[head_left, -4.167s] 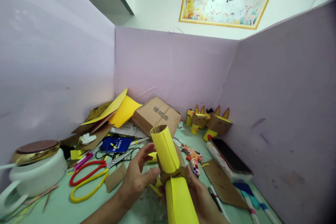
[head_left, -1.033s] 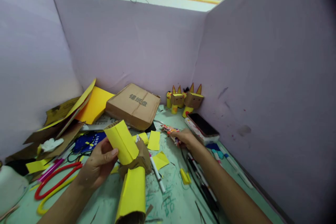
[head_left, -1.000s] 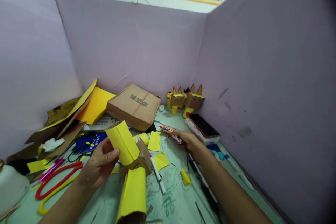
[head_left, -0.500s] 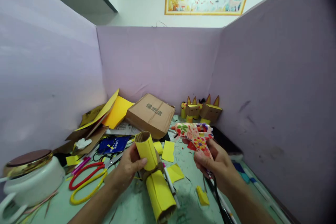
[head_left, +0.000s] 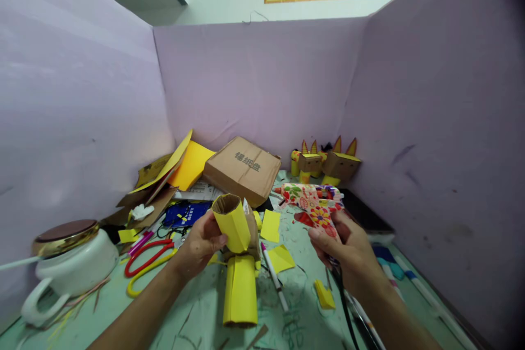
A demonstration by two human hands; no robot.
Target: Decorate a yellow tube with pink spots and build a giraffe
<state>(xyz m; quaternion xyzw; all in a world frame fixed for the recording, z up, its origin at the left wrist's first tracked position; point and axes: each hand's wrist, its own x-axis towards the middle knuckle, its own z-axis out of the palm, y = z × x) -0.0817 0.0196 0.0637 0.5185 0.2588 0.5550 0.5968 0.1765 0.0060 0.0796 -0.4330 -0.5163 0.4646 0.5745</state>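
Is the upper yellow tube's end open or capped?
Open. The upper yellow tube, held by the left hand, shows a hollow brown mouth facing the camera, with no cover over it.

I see the yellow-wrapped cardboard tube craft [head_left: 237, 254], two tubes joined at a brown paper waist, upper tube tilted open-ended, and the flower-patterned glue gun [head_left: 314, 209] raised, nozzle pointing left.

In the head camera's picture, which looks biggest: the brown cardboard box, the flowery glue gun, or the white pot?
1. White pot, though it sits nearer the camera.
2. Brown cardboard box, close behind.
3. Flowery glue gun, held in the right hand.
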